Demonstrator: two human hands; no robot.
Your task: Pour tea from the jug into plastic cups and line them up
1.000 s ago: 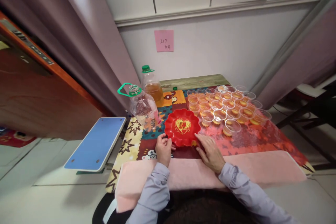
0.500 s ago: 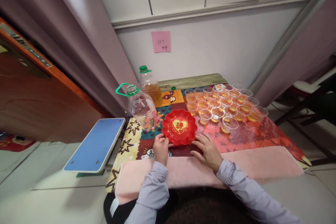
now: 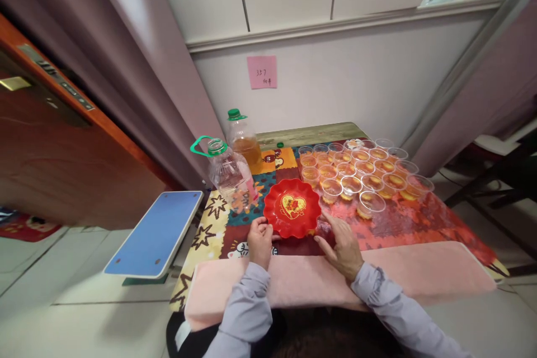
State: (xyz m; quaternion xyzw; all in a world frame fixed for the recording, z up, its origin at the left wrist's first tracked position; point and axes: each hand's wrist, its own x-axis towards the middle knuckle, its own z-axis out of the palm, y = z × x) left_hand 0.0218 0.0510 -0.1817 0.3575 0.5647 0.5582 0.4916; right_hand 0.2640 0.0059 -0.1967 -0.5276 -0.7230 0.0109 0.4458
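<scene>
A red scalloped dish [image 3: 292, 224] with a gold heart design at its middle lies in front of me on the patterned table cover. My left hand [image 3: 260, 241] is at its lower left rim, fingers curled in and thumb along the edge. On the other side, my right hand [image 3: 343, 247] has its fingers stretched and thumb apart, fingertips against the right rim. Beyond the dish to the right stand rows of clear plastic cups [image 3: 372, 202], several with something yellow at the bottom.
At the back left are an empty-looking clear jug [image 3: 232, 179] with a green handle and a green-capped bottle [image 3: 247, 148] of amber liquid. A small green cap [image 3: 280, 145] lies behind. A pink cloth [image 3: 423, 268] covers the front edge; a blue stool [image 3: 155, 235] stands left.
My right hand has slid up along the dish's right rim, its fingers straighter. The left hand stays at the lower left rim. The whole view has shifted slightly.
</scene>
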